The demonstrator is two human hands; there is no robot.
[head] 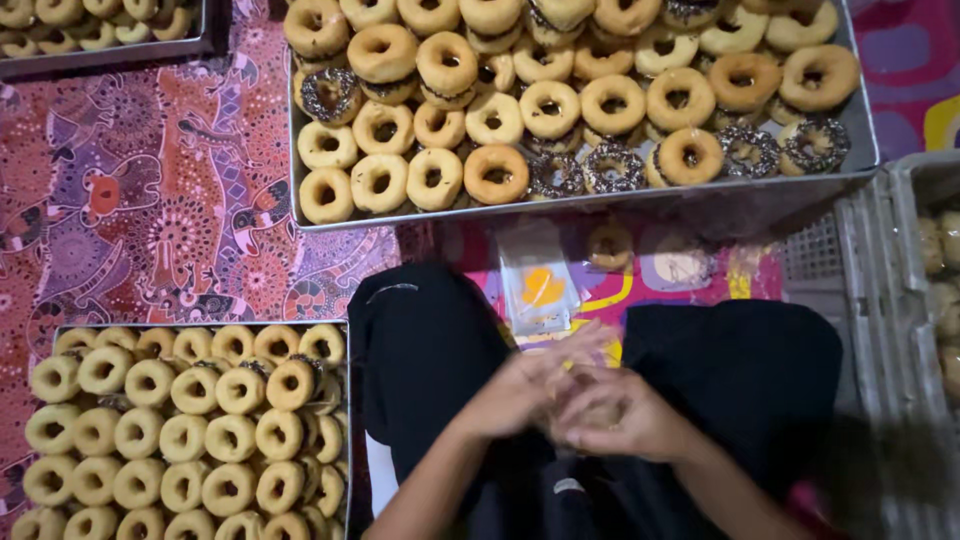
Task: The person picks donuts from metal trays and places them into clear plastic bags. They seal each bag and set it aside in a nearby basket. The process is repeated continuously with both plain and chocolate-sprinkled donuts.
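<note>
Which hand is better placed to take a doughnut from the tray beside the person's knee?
Left, probably. The left hand lies nearer the tray of plain doughnuts; the right hand sits on the far side. Both hands meet over something blurred.

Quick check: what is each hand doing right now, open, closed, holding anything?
Left hand: fingers curled, meeting the right over a blurred pale item; grip cannot be told.
Right hand: same, cannot be told.
</note>
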